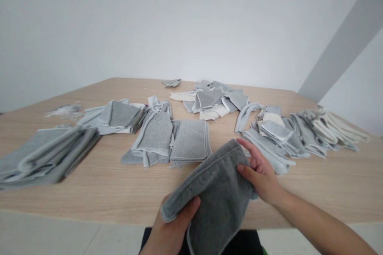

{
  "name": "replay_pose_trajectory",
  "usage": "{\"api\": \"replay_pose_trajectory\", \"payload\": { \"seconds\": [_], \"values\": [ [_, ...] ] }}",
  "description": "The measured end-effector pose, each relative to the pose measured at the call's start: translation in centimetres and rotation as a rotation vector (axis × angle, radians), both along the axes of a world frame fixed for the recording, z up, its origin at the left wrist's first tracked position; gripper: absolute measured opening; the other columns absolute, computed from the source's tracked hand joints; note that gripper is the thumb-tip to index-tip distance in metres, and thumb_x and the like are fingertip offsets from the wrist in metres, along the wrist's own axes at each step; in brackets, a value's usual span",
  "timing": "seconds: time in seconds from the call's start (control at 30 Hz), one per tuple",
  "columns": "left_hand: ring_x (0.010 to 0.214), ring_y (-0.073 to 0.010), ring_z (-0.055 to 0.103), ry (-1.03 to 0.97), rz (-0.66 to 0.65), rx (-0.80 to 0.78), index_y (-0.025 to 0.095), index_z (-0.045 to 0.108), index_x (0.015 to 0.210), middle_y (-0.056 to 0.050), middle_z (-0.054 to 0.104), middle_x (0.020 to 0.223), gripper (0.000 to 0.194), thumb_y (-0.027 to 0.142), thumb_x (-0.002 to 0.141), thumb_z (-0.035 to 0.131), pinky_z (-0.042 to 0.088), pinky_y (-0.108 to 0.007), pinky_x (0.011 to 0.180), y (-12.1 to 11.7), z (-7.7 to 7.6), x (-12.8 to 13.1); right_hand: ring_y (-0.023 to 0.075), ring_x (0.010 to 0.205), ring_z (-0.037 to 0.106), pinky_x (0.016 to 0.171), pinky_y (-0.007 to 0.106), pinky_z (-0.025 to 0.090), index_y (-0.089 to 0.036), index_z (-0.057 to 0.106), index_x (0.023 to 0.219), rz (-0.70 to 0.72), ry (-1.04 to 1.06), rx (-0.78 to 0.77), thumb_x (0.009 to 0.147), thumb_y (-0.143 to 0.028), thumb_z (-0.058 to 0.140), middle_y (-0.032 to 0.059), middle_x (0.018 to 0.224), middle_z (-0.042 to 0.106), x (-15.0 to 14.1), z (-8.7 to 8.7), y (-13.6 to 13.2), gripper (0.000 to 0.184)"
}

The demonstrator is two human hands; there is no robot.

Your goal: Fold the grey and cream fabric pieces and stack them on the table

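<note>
I hold a dark grey towel [215,191] above the near edge of the wooden table [104,183]. My left hand [172,229] grips its lower left corner, thumb on top. Gripping the towel's right edge is my right hand [260,173], thumb pressed on the cloth and fingers behind it. The towel hangs folded over between the two hands, its lower end drooping past the table's edge.
Folded grey towels [167,139] lie just beyond my hands. A stack of grey cloths [44,157] sits at the left, a loose pile of grey and cream cloths [299,131] at the right, another heap [212,101] at the back. White walls surround the table.
</note>
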State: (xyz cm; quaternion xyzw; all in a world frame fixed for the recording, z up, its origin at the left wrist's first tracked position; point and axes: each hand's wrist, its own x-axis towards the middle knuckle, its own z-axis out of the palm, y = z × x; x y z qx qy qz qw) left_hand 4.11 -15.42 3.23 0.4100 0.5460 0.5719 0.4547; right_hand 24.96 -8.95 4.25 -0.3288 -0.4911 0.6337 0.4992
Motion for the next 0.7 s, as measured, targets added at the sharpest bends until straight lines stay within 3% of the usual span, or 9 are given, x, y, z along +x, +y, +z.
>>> {"api": "replay_pose_trajectory", "payload": {
  "seconds": [0.13, 0.2, 0.37, 0.43, 0.5, 0.6, 0.7],
  "values": [
    [0.089, -0.0271, 0.070, 0.039, 0.269, -0.032, 0.022, 0.074, 0.081, -0.002, 0.075, 0.085, 0.022, 0.041, 0.069, 0.073, 0.056, -0.039, 0.085, 0.3, -0.7, -0.6, 0.0151, 0.062, 0.062, 0.057, 0.027, 0.049, -0.023, 0.033, 0.136, -0.073, -0.023, 0.011, 0.079, -0.043, 0.071, -0.0021, 0.072, 0.067, -0.8, -0.8, 0.4, 0.071],
    [0.097, -0.0250, 0.069, 0.016, 0.344, -0.001, 0.024, 0.074, 0.090, 0.000, 0.075, 0.091, 0.022, 0.039, 0.074, 0.070, 0.056, -0.037, 0.088, 0.5, -1.1, -0.7, 0.0141, 0.063, 0.061, 0.059, 0.026, 0.048, -0.021, 0.037, 0.133, -0.134, -0.080, -0.030, 0.082, -0.046, 0.067, -0.0029, 0.070, 0.065, -1.3, -1.4, 0.4, 0.064],
    [0.104, -0.0224, 0.067, -0.070, 0.482, 0.127, 0.025, 0.071, 0.100, 0.001, 0.075, 0.098, 0.026, 0.037, 0.078, 0.067, 0.054, -0.034, 0.091, 1.0, -1.3, -0.4, 0.0215, 0.097, 0.066, 0.089, 0.041, 0.049, -0.020, 0.044, 0.129, -0.093, -0.074, -0.186, 0.080, -0.054, 0.067, 0.0085, 0.102, 0.069, -2.5, -2.6, -0.5, 0.064],
    [0.107, -0.0216, 0.065, -0.109, 0.524, 0.137, 0.026, 0.070, 0.105, 0.001, 0.074, 0.104, 0.029, 0.037, 0.079, 0.067, 0.052, -0.034, 0.095, 1.2, -1.2, -0.1, 0.0235, 0.104, 0.064, 0.093, 0.043, 0.047, -0.019, 0.047, 0.130, -0.052, -0.078, -0.222, 0.078, -0.061, 0.066, 0.0119, 0.110, 0.068, -2.8, -3.0, -1.2, 0.069],
    [0.109, -0.0220, 0.064, -0.201, 0.550, 0.146, 0.026, 0.067, 0.111, 0.001, 0.072, 0.110, 0.033, 0.036, 0.079, 0.068, 0.052, -0.036, 0.096, 1.3, -0.9, 0.2, 0.0236, 0.100, 0.066, 0.089, 0.042, 0.048, -0.018, 0.053, 0.126, 0.050, -0.121, -0.217, 0.081, -0.067, 0.057, 0.0130, 0.108, 0.069, -2.9, -3.1, -2.1, 0.066],
    [0.110, -0.0230, 0.064, -0.309, 0.565, 0.174, 0.025, 0.065, 0.115, 0.000, 0.071, 0.111, 0.039, 0.039, 0.078, 0.069, 0.052, -0.038, 0.097, 1.2, -0.9, 0.6, 0.0196, 0.083, 0.066, 0.076, 0.033, 0.051, -0.015, 0.067, 0.105, 0.327, -0.237, -0.098, 0.090, -0.067, 0.037, 0.0106, 0.092, 0.071, -2.8, -2.5, -3.5, 0.062],
    [0.107, -0.0242, 0.065, -0.146, 0.532, 0.163, 0.025, 0.068, 0.105, -0.001, 0.074, 0.096, 0.030, 0.044, 0.083, 0.062, 0.053, -0.039, 0.095, 1.0, -1.5, 0.8, 0.0192, 0.082, 0.064, 0.076, 0.030, 0.051, -0.016, 0.070, 0.099, 0.551, -0.309, 0.141, 0.088, -0.063, 0.048, 0.0077, 0.092, 0.069, -2.8, -1.4, -4.6, 0.053]
  ]
}}
